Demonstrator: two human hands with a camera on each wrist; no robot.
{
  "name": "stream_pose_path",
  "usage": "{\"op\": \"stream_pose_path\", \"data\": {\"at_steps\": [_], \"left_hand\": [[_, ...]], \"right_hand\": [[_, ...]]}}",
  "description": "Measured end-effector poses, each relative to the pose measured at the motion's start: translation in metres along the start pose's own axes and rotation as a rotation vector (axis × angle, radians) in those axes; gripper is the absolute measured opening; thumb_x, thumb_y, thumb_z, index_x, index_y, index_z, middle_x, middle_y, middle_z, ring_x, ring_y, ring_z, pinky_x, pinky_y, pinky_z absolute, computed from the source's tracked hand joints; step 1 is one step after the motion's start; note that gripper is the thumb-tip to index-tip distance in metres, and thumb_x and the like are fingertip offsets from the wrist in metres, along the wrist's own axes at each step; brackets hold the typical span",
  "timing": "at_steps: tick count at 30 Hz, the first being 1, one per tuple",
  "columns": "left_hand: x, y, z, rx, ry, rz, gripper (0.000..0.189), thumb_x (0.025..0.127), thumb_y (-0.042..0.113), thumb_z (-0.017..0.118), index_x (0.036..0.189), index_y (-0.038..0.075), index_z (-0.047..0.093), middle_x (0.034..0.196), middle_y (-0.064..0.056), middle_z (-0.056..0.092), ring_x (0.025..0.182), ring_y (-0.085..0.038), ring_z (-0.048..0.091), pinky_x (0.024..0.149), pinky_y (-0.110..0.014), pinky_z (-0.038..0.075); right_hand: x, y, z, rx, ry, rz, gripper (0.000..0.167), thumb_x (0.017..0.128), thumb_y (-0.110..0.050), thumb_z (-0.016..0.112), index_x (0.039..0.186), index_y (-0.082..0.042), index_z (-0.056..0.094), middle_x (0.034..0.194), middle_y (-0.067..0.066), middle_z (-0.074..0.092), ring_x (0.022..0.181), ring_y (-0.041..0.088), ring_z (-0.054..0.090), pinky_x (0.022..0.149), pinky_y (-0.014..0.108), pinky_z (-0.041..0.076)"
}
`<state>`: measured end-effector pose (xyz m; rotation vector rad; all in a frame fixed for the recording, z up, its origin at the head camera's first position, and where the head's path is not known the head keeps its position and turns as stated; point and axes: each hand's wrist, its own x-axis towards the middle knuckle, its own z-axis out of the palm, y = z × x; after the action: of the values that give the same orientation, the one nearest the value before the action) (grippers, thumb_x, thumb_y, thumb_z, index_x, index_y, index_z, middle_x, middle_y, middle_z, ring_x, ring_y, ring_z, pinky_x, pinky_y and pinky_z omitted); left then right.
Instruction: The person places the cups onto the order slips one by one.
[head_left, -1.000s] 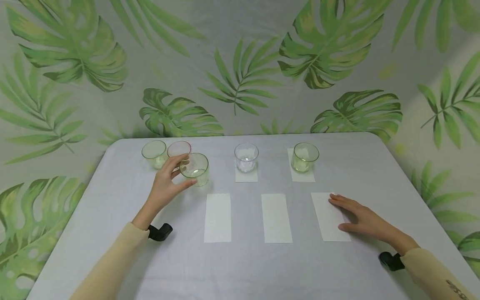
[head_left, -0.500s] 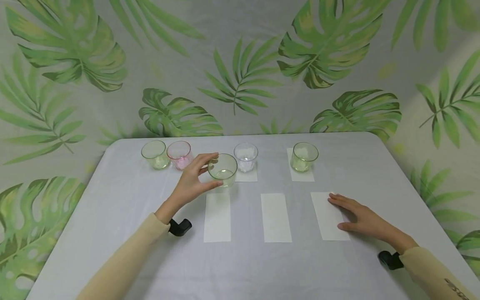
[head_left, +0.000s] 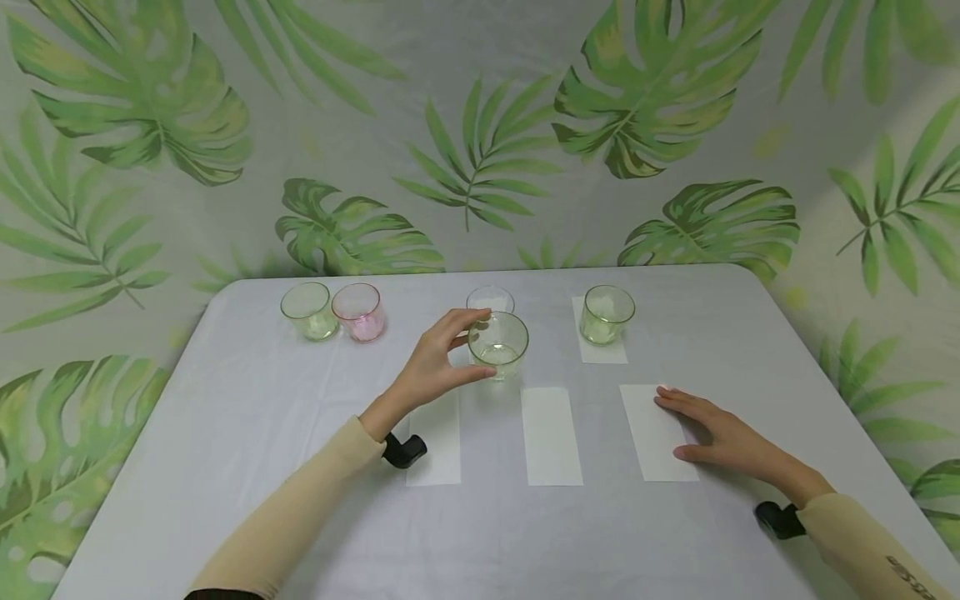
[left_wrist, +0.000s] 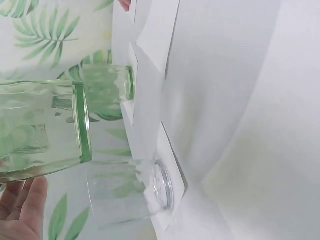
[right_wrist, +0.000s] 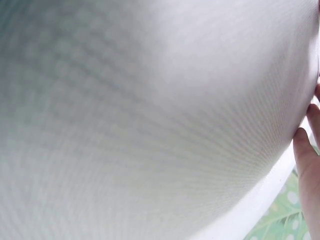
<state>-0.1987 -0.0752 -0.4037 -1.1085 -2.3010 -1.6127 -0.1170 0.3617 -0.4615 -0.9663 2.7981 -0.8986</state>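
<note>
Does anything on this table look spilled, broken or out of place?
Nothing stands out. The left hand holds a green glass above the table, the pink glass and clear glass stand upright, and no spill or crack shows.

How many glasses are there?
5: leftmost green glass; pink glass beside it; held green glass in the left hand; clear glass behind that, partly hidden in the head view; rightmost green glass on white paper.

Leaf-print backdrop (head_left: 517, 50), grn on pale, behind wht tbl (head_left: 600, 542), rounded at back.
</note>
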Motion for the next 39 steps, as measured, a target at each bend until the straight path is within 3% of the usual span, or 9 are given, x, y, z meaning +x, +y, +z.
{"op": "stream_pose_path", "data": {"at_steps": [9, 19, 27, 33, 35, 37, 39], "left_hand": [[0.016, 0.006, 0.025, -0.019, -0.062, 0.058, 0.073, 0.075, 0.008, 0.083, 0.138, 0.002, 0.046, 0.129, -0.015, 0.050, 0.119, -0.019, 0.049, 0.097, -0.029, 0.045], [0.028, 0.010, 0.060, -0.066, -0.126, 0.106, 0.073, 0.074, 0.009, 0.083, 0.136, -0.001, 0.047, 0.129, -0.014, 0.050, 0.116, -0.021, 0.051, 0.096, -0.027, 0.046], [0.035, 0.015, 0.087, -0.118, -0.188, 0.112, 0.072, 0.074, 0.008, 0.083, 0.136, -0.001, 0.046, 0.129, -0.016, 0.049, 0.117, -0.018, 0.050, 0.097, -0.022, 0.043], [0.041, 0.019, 0.108, -0.103, -0.240, 0.125, 0.074, 0.074, 0.008, 0.083, 0.136, -0.002, 0.046, 0.128, -0.015, 0.049, 0.115, -0.021, 0.049, 0.096, -0.019, 0.043], [0.044, 0.019, 0.115, -0.097, -0.250, 0.137, 0.075, 0.073, 0.008, 0.084, 0.136, -0.002, 0.046, 0.128, -0.014, 0.048, 0.115, -0.022, 0.049, 0.095, -0.018, 0.043], [0.046, 0.020, 0.123, -0.093, -0.259, 0.144, 0.075, 0.073, 0.009, 0.084, 0.136, -0.001, 0.046, 0.128, -0.013, 0.048, 0.115, -0.021, 0.049, 0.095, -0.017, 0.042], [0.048, 0.021, 0.130, -0.097, -0.267, 0.150, 0.076, 0.072, 0.009, 0.085, 0.136, -0.001, 0.046, 0.129, -0.012, 0.047, 0.116, -0.021, 0.049, 0.095, -0.016, 0.042]], "right_hand": [[0.001, -0.001, 0.000, -0.008, 0.001, 0.001, 0.069, 0.082, -0.022, 0.075, 0.140, -0.001, 0.044, 0.152, -0.010, 0.029, 0.135, -0.011, 0.012, 0.098, 0.002, 0.009], [0.001, -0.001, -0.001, -0.004, 0.003, 0.009, 0.070, 0.082, -0.022, 0.075, 0.141, -0.002, 0.044, 0.152, -0.013, 0.027, 0.134, -0.011, 0.012, 0.098, 0.002, 0.009], [0.001, -0.002, 0.000, 0.004, 0.005, 0.014, 0.069, 0.081, -0.022, 0.076, 0.139, 0.000, 0.045, 0.151, -0.011, 0.029, 0.134, -0.012, 0.012, 0.098, 0.001, 0.009], [0.000, -0.002, 0.000, 0.011, 0.005, 0.029, 0.068, 0.082, -0.023, 0.076, 0.139, -0.001, 0.046, 0.151, -0.008, 0.031, 0.134, -0.011, 0.013, 0.097, 0.001, 0.009], [0.000, -0.003, -0.001, 0.003, -0.004, 0.069, 0.068, 0.082, -0.025, 0.076, 0.139, -0.004, 0.046, 0.150, 0.002, 0.035, 0.133, -0.012, 0.014, 0.104, 0.011, 0.017], [0.000, -0.004, -0.002, 0.000, -0.023, 0.131, 0.069, 0.081, -0.027, 0.076, 0.139, -0.004, 0.047, 0.147, 0.013, 0.038, 0.137, 0.003, 0.020, 0.108, 0.031, 0.025], [0.001, -0.006, -0.003, -0.008, -0.052, 0.197, 0.071, 0.080, -0.029, 0.077, 0.138, -0.001, 0.046, 0.144, 0.024, 0.039, 0.139, 0.022, 0.027, 0.104, 0.050, 0.031]]}}
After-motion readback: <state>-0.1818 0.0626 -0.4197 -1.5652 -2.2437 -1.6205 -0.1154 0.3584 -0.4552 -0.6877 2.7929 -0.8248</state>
